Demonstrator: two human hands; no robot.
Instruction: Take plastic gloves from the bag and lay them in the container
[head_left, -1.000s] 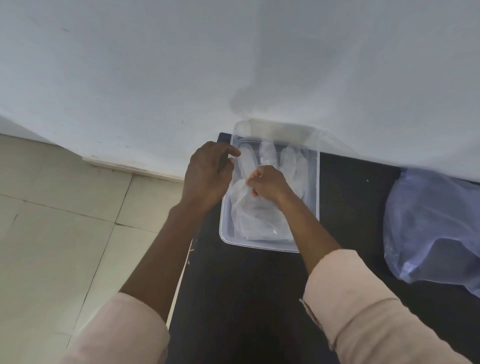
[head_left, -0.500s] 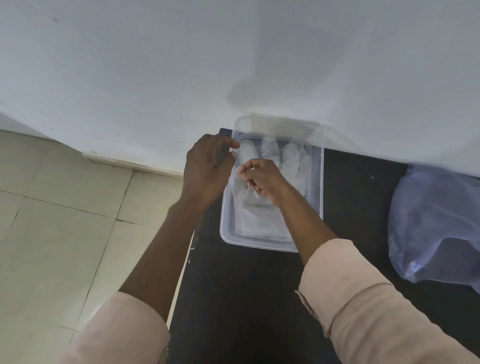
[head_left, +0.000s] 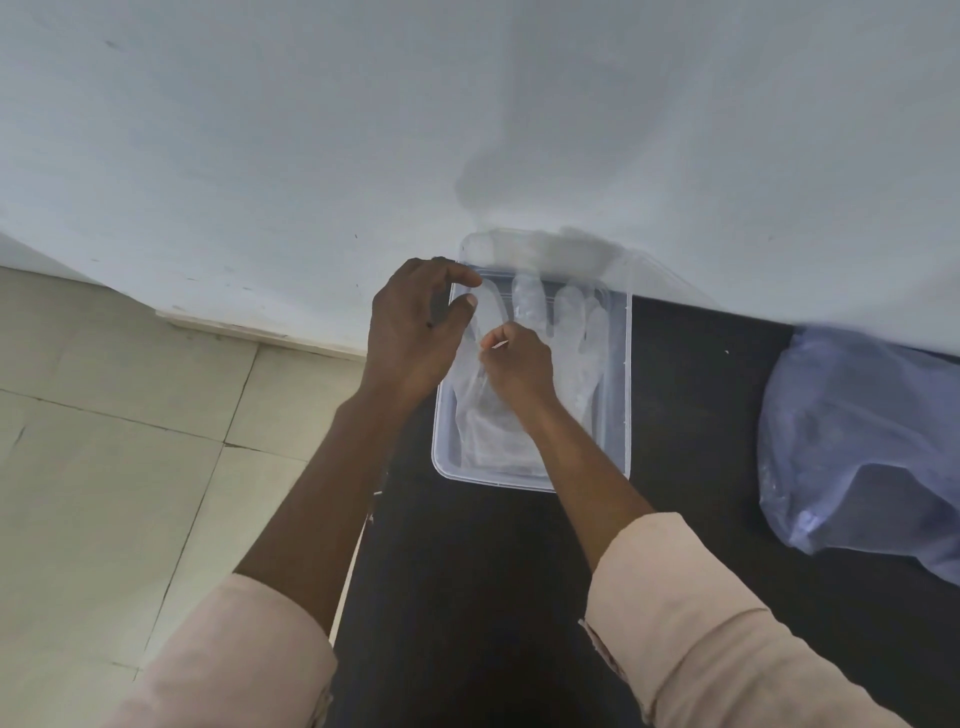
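Observation:
A clear rectangular plastic container sits on a black table against the wall. Thin see-through plastic gloves lie flat inside it, fingers pointing at the wall. My right hand is over the container's middle, fingers pinched on the film of the top glove near its thumb side. My left hand rests at the container's left rim, thumb and forefinger apart around the glove's far-left finger; whether it grips the film I cannot tell. The bluish translucent bag lies to the right.
The black table has its left edge just beside the container, with a tiled floor below it. A pale wall stands directly behind the container and the bag.
My right hand has moved left and toward the wall across the glove. My left hand's thumb and forefinger have spread at the left rim. The glove lies flatter.

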